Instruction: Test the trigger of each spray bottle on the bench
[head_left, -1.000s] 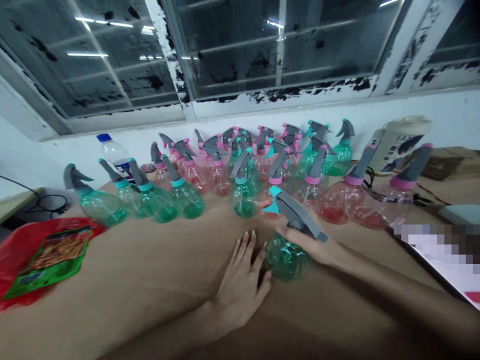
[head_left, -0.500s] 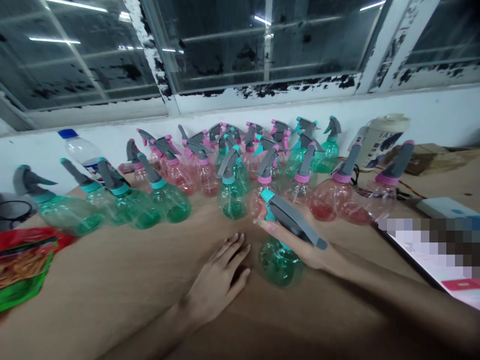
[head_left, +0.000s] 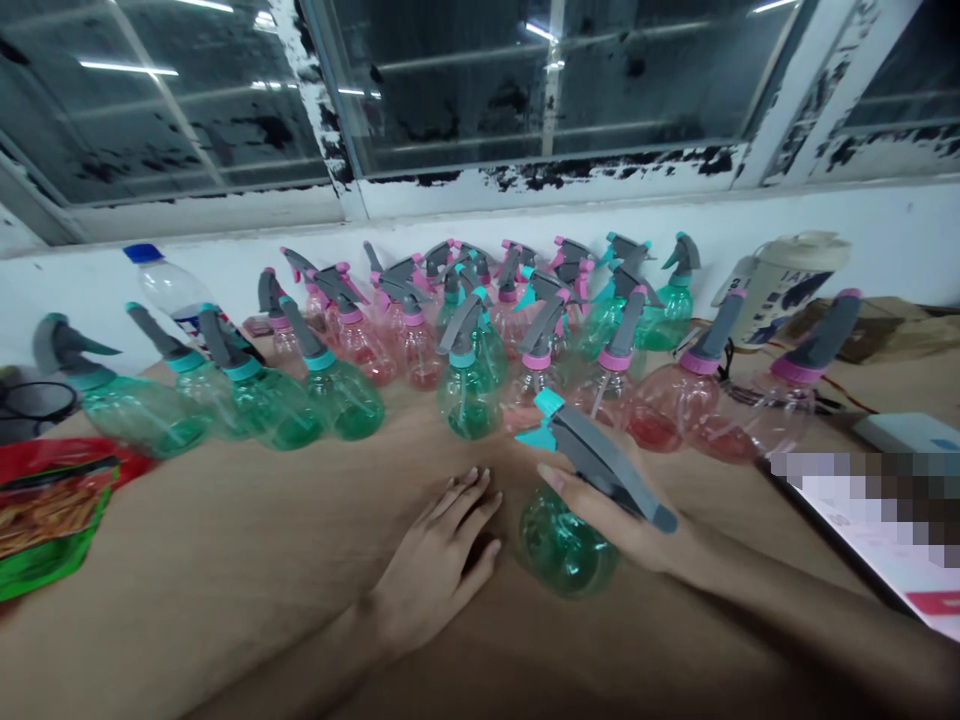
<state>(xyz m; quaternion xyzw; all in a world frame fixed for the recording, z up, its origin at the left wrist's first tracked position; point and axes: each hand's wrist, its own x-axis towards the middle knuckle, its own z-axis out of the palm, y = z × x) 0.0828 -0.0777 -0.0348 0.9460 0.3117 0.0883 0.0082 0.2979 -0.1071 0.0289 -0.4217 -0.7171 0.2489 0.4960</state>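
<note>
My right hand point(head_left: 622, 510) is wrapped round the neck of a green spray bottle point(head_left: 566, 545) with a grey and teal trigger head point(head_left: 600, 460). The bottle stands on the brown table point(head_left: 225, 560) just right of centre. Just to its left my left hand point(head_left: 442, 555) lies flat on the table, fingers stretched out, holding nothing. Behind both hands stand several more spray bottles: green ones point(head_left: 330, 395) in a row at the left, pink ones point(head_left: 675, 400) at the right and middle.
A clear water bottle with a blue cap point(head_left: 169, 290) stands at the back left. A red and green snack bag point(head_left: 45, 515) lies at the left edge. A cream jug point(head_left: 780, 285) and papers point(head_left: 885, 530) are at the right. A window wall runs behind.
My right hand has shifted the green bottle slightly right and toward me. The left hand has slid back from the bottle and now rests apart from it.
</note>
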